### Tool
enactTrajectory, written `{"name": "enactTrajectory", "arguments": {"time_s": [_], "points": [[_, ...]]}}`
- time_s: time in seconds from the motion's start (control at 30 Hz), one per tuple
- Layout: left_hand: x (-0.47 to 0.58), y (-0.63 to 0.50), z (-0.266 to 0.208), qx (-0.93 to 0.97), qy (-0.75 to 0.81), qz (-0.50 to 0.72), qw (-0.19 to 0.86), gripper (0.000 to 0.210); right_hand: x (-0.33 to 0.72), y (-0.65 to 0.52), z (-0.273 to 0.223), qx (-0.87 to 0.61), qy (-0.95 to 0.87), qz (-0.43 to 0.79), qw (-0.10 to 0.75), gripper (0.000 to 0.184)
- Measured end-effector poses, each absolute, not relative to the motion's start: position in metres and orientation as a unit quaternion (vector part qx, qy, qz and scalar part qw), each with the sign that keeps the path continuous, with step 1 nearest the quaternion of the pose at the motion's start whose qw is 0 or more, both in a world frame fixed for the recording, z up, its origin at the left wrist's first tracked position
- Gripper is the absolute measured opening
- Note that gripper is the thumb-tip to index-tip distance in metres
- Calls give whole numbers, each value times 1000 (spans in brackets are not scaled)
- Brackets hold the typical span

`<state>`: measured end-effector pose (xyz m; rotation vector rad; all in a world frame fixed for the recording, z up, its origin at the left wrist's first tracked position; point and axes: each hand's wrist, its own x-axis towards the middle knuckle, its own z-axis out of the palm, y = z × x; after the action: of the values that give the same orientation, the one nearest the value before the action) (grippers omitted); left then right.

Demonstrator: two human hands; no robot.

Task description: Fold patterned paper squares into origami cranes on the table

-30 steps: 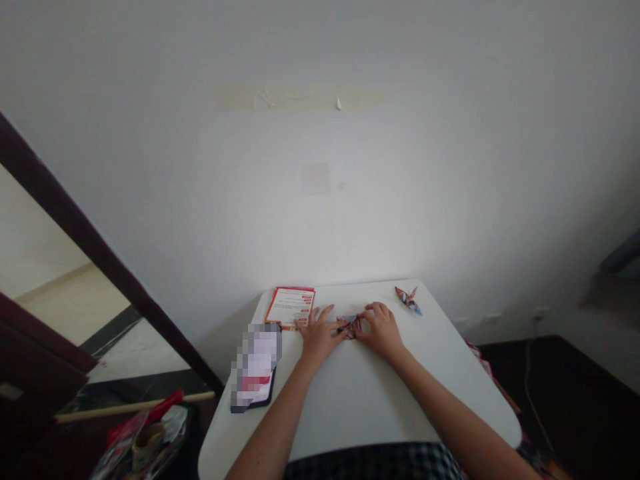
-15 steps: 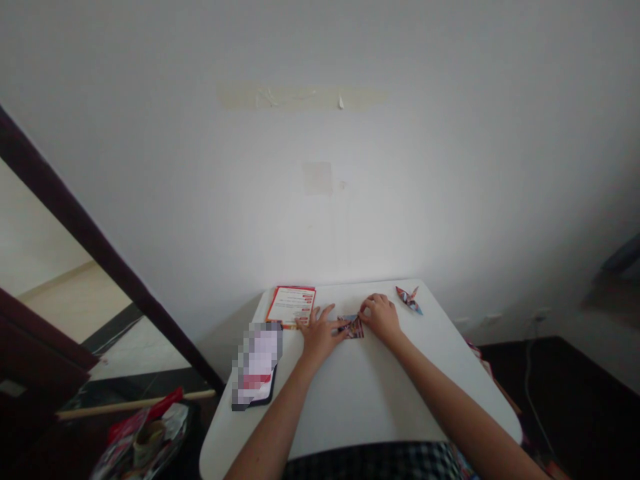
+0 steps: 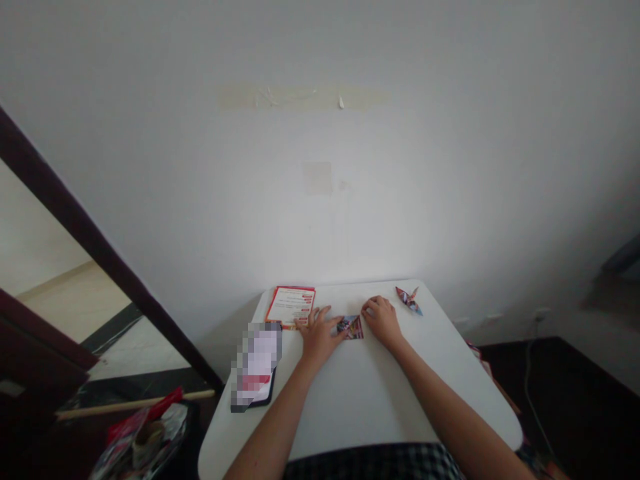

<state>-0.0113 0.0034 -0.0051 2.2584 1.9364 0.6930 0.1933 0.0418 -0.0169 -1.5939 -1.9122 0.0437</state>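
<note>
A small square of folded, colourfully printed paper [image 3: 354,328] lies flat on the white table. My left hand [image 3: 319,339] rests with spread fingers at its left side, thumb and forefinger on the paper's left edge. The other fingertips of that hand reach to a stack of printed sheets [image 3: 291,307] with red borders. By the paper's upper right corner, my right hand [image 3: 383,320] is curled with its fingertips together. Whether those fingertips hold anything is too small to make out. A folded paper piece with pointed flaps [image 3: 410,301] sits beyond my right hand.
On the left of the white table [image 3: 360,407] lies a phone [image 3: 260,367], its screen blurred out. A wall [image 3: 425,200] rises directly behind the table. On the floor at lower left stands a bin with rubbish [image 3: 150,440], beside a wooden stick [image 3: 135,404].
My right hand's fingertips have shifted slightly off the paper's upper right corner, so more of its right edge shows. My left forefinger has drawn back left, uncovering more of the paper.
</note>
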Motion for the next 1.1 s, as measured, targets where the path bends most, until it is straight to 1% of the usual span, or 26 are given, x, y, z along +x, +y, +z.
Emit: {"name": "enactTrajectory", "arguments": {"time_s": [0.13, 0.3, 0.5, 0.67, 0.83, 0.9, 1.03, 1.1], "points": [[-13, 3, -6, 745, 623, 233, 40, 32, 199, 45, -24, -566, -743, 37, 354, 16], [-13, 3, -5, 745, 620, 243, 49, 27, 201, 47, -30, -528, -768, 29, 362, 17], [-13, 2, -4, 751, 602, 266, 40, 31, 199, 47, -31, -479, -796, 29, 370, 17], [-12, 1, -4, 758, 589, 280, 21, 33, 201, 49, -31, -463, -797, 59, 383, 12], [-11, 0, -2, 751, 591, 296, 7, 31, 203, 50, -30, -455, -782, 106, 413, 5], [-11, 1, -2, 746, 596, 299, 4, 37, 203, 51, -30, -454, -774, 119, 424, 5], [-12, 3, -3, 726, 616, 305, 3, 58, 205, 53, -33, -461, -755, 129, 447, 8], [-13, 3, -4, 720, 623, 307, 5, 62, 205, 54, -34, -467, -745, 127, 460, 11]]}}
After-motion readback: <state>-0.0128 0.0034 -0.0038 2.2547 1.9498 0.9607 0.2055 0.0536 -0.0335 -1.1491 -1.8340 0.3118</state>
